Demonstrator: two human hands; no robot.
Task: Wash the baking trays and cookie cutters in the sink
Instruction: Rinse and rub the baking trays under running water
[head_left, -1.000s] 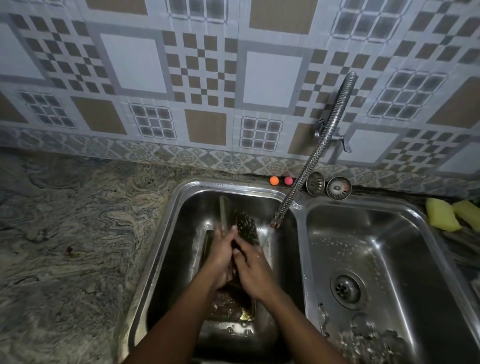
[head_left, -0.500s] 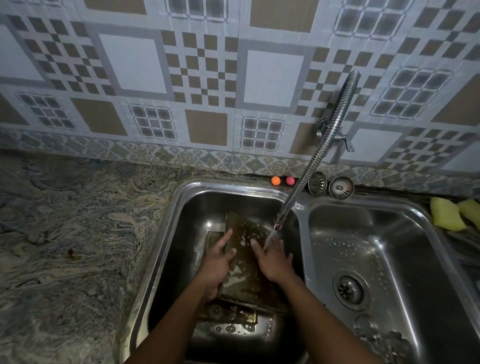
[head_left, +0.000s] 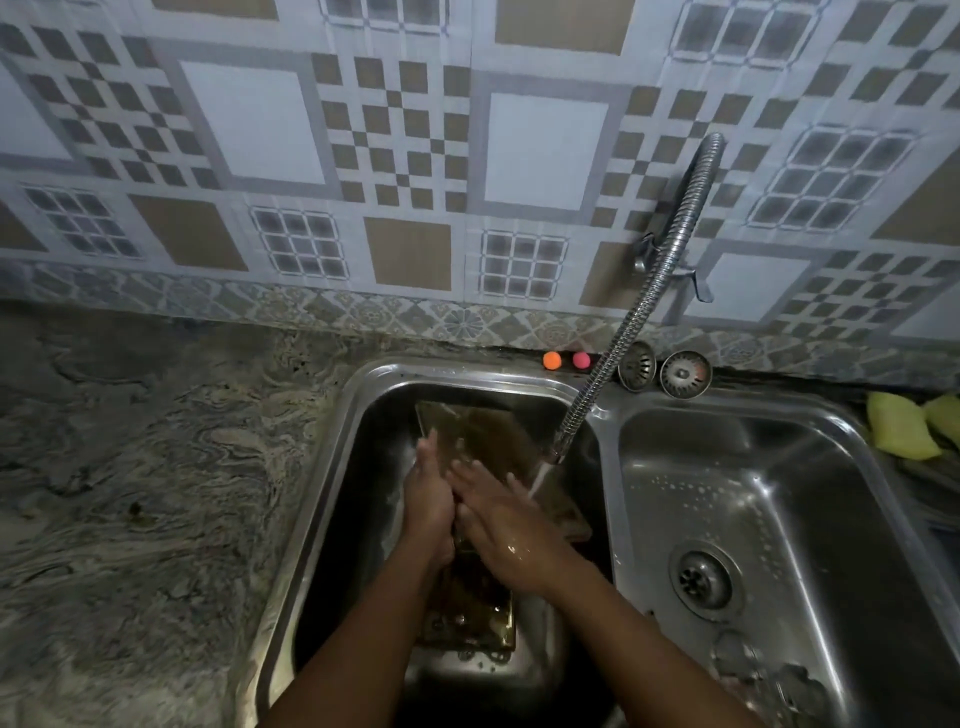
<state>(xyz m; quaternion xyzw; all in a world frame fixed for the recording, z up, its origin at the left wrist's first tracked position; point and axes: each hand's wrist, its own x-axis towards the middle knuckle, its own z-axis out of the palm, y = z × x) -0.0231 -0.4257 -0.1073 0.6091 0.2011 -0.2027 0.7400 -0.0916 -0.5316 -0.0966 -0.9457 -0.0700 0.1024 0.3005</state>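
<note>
The baking tray (head_left: 485, 434) stands tilted in the left basin of the sink (head_left: 332, 467), its far edge leaning toward the back wall of the basin, dark and wet and hard to read in the dim light. The right hand (head_left: 501, 527) lies flat on its face with the fingers spread and straight, not clasping anything. The left hand (head_left: 428, 499) is against the tray's left edge with the fingers pointing up. Whether its thumb hooks behind the edge I cannot tell, since the two hands overlap there.

Water (head_left: 537, 478) runs from the tip of the flexible faucet hose (head_left: 652, 306) onto the tray just right of the right hand. A second tray (head_left: 470, 621) lies flat on the basin floor beneath the wrists, mostly covered by the forearms.

In the near corner of the right basin (head_left: 779, 467) some shiny metal shapes (head_left: 769, 675) blur together. They may be cutters, but I cannot make them out. Two yellow sponges (head_left: 901, 426) sit at the far right, one cut off by the frame edge.
</note>
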